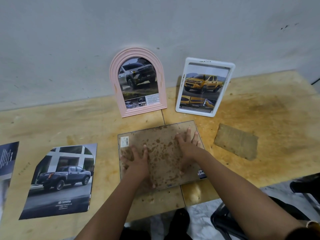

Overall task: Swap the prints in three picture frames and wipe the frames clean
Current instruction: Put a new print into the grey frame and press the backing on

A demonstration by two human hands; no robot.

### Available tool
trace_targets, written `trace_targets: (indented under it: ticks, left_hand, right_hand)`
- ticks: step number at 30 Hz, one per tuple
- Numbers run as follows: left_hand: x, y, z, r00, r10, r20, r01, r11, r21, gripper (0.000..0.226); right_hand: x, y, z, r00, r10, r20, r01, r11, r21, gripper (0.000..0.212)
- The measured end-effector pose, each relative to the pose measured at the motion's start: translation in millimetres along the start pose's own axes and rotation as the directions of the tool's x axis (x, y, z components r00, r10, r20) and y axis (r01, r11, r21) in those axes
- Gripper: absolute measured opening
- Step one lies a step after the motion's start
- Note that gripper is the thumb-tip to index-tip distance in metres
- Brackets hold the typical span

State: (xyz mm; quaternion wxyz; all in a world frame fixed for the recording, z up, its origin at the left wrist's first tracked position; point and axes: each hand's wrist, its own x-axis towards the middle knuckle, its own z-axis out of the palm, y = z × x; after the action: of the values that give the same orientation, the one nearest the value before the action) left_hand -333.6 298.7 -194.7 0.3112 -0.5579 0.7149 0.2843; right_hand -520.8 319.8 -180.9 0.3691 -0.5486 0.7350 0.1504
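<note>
Table [259,104]: bears everything I see.
Face-down frame [164,161]: centre, back upward, I judge for seating its backing.
Loose print [62,179]: 9 o'clock, parked aside.
Pink frame [138,84], white frame [204,87]: 12 and 1 o'clock, propped against the wall, filled.
Brown cloth [236,141]: 3 o'clock, probably for wiping.
Left hand [136,160], right hand [187,144]: flat, fingers spread, pressing the backing, gripping nothing.

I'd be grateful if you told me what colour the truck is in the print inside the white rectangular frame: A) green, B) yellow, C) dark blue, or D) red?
B: the white rectangular frame, standing to the right of the pink arched frame, holds a print of a yellow pickup.
</note>
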Motion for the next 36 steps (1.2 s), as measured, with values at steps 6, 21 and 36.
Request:
trace_targets:
  ticks: [6, 21, 36]
  left_hand:
    - [-4.8, -2.3, 1.3, 0.999, 0.034, -0.019, -0.034, 0.999, -0.041, 0.137]
    - [-12.8, -15.0, 3.3, 0.993, 0.093, -0.068, -0.094, 0.996, -0.011, 0.112]
    - [-39.4, -54.8, 26.6, 0.845, -0.282, -0.454, -0.103, 0.748, -0.656, 0.011]
  right_hand:
    - [-3.5, 13.9, 6.7, 0.997, -0.054, -0.055, 0.058, 0.995, 0.081, 0.138]
    - [-31.3, 14.1, 21.5, 0.983, -0.087, -0.163, 0.099, 0.993, 0.063, 0.082]
    - [-39.8, 40.4, 34.2, 0.848, 0.418, -0.326, -0.203, 0.825, 0.528, 0.069]
